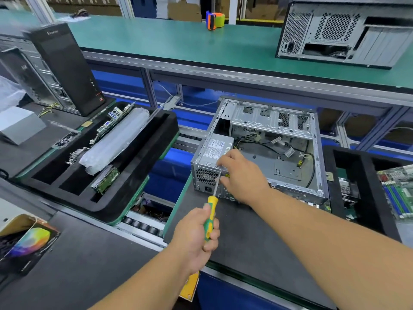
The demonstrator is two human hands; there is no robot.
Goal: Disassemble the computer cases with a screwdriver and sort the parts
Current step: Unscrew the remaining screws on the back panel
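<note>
Both hands are at the open computer case [266, 148] in front of me. I have the left hand [195, 233] wrapped around the yellow-and-green handle of the screwdriver [211, 211], whose metal shaft runs up to the rear face of the power supply [212, 162], near its top edge beside the fan grille. My right hand [240, 173] rests over the near top corner of that power supply, fingers curled down onto its edge close to the screwdriver tip; I cannot tell whether it pinches anything small there.

That case lies on its side on a dark mat on the desk [245, 242], its side panel off, so I see the bare metal floor, loose black and yellow cables and the drive cage at the back. The power supply sits in the case's near left corner, label up.

To my left a black foam tray [134, 184] with long slots holds a circuit board standing on edge, a bubble-wrapped part and a green board in a nearer slot. Beyond it stands a black tower case [64, 70]. At right, another black tray [366, 193] has a green motherboard [400, 193] beside it. On the green upper shelf [178, 43] sit another case [342, 34], rear side facing me, and a tape dispenser [215, 20]
</note>
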